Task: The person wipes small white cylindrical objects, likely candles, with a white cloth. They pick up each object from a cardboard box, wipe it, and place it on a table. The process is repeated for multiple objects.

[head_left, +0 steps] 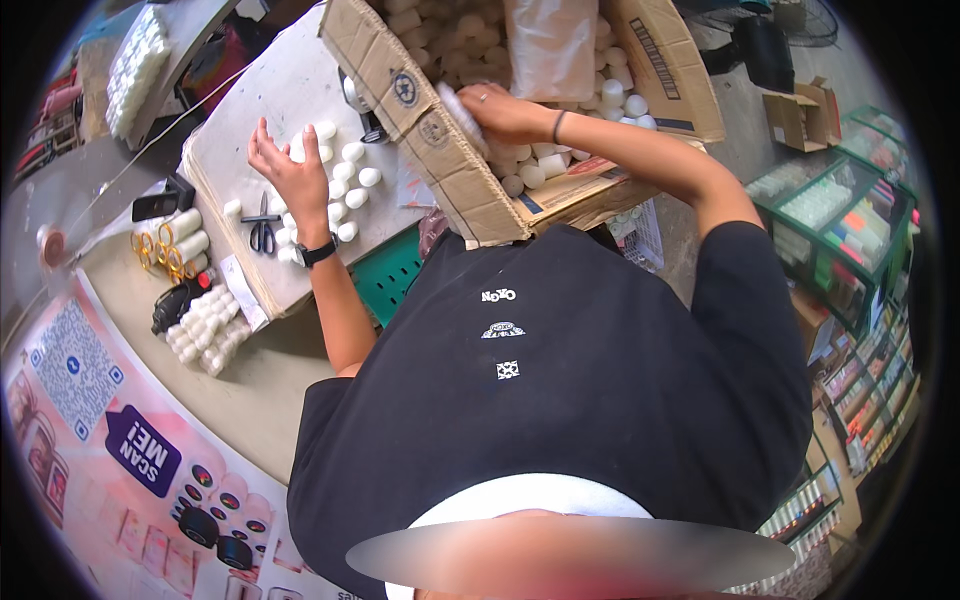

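Note:
My left hand (292,178) is raised over the worktable (285,85), its fingers stretched apart and holding nothing. Small white cylinders (356,197) lie scattered beneath and beside it, and black-handled scissors (262,232) rest by the wrist. My right hand (503,113) reaches into an open cardboard box (455,185) filled with many white cylinders (545,160). Its fingers curl against a pale, blurred white object (460,117) near the box's left wall; what that object is I cannot make out. A translucent plastic bag (552,45) sits in the box, above the cylinders.
Left of the table are orange-handled scissors (155,250), a black device (155,207) and bundled white pieces (210,325). A green perforated crate (388,275) stands below the table edge. Green-framed glass display cases (835,215) line the right side. A printed poster (140,400) covers the lower left.

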Demonstrator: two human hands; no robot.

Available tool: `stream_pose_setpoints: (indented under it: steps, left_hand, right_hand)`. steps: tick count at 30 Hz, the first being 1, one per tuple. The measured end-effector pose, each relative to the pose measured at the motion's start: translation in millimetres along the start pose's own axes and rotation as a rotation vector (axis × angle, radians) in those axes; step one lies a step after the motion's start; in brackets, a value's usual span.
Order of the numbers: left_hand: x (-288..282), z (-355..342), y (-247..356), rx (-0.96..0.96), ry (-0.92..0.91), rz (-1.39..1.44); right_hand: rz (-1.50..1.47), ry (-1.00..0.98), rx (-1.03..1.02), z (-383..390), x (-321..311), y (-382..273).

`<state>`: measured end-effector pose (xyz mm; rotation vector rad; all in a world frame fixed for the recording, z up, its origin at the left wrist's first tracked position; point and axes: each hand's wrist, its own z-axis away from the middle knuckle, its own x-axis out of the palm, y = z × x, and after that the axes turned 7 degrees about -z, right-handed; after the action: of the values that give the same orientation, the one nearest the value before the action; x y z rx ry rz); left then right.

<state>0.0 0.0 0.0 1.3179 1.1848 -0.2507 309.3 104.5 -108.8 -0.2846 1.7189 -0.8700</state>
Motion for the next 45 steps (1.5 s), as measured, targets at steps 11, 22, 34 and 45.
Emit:
stream_pose_setpoints:
  steps: [11, 22, 34, 45]
  left_hand:
    - [-12, 15, 119, 0.384, -0.221, 0.470]
    - [8, 45, 205, 0.532, -0.419, 0.620]
    - [9, 65, 204, 0.152, -0.488, 1.010]
    - [-5, 56, 194, -0.128, -0.529, 1.218]
  right_hand:
    - [-0.856, 0.442, -0.139, 55, -105, -49]
    - [-1.319, 0.786, 0.121, 48, -100, -132]
    - [-1.355, 1.041, 0.133, 34, -93, -125]
    - [-2.123, 0.385, -0.263, 16, -109, -134]
